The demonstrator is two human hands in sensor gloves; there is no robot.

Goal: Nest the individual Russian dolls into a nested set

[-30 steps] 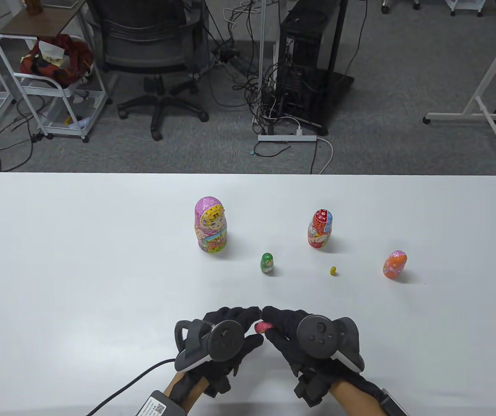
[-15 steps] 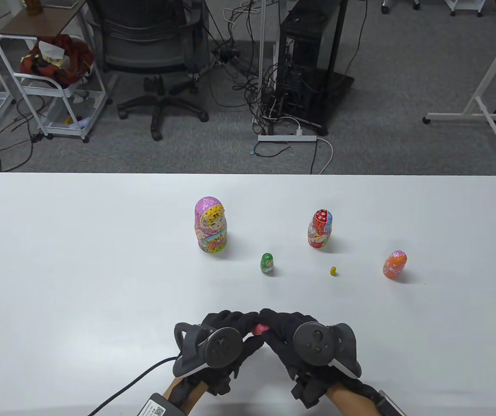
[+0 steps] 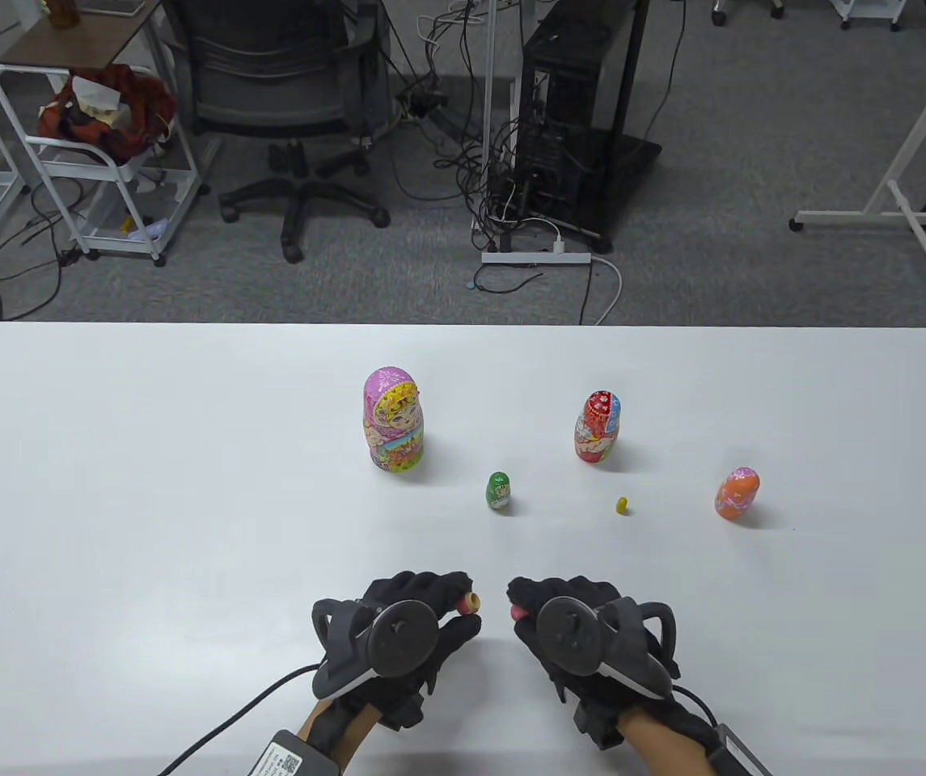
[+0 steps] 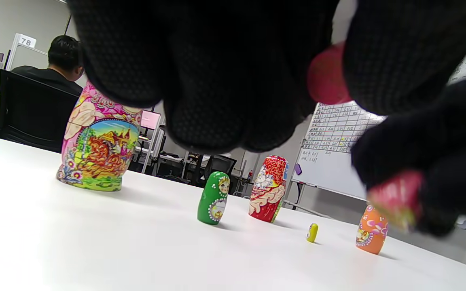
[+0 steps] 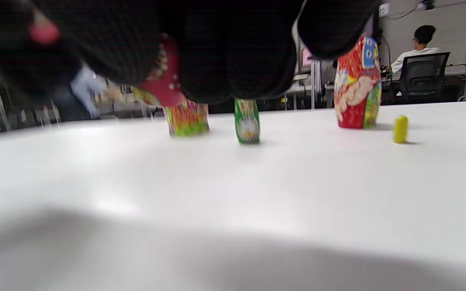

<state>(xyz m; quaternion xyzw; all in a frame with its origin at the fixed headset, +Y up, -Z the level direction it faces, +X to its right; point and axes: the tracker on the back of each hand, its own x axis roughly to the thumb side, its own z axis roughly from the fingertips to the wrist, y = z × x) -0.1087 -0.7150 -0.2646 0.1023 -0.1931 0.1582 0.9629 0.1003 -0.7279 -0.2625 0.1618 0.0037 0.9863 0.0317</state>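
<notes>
Table view, bottom centre: my left hand (image 3: pixel 398 626) pinches one red half (image 3: pixel 469 602), right hand (image 3: pixel 568 626) the other (image 3: pixel 516 612); next, the yellow doll (image 3: pixel 622 506) goes inside.

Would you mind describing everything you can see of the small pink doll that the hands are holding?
The small pink doll is open, in two halves held apart above the table. The left hand pinches one half at its fingertips, its pale, wood-like hollow facing the right hand. The right hand grips the other half, mostly hidden by the glove; in the left wrist view it shows glossy pink with white dots and a yellow-green edge. Neither half touches the table or another doll.
</notes>
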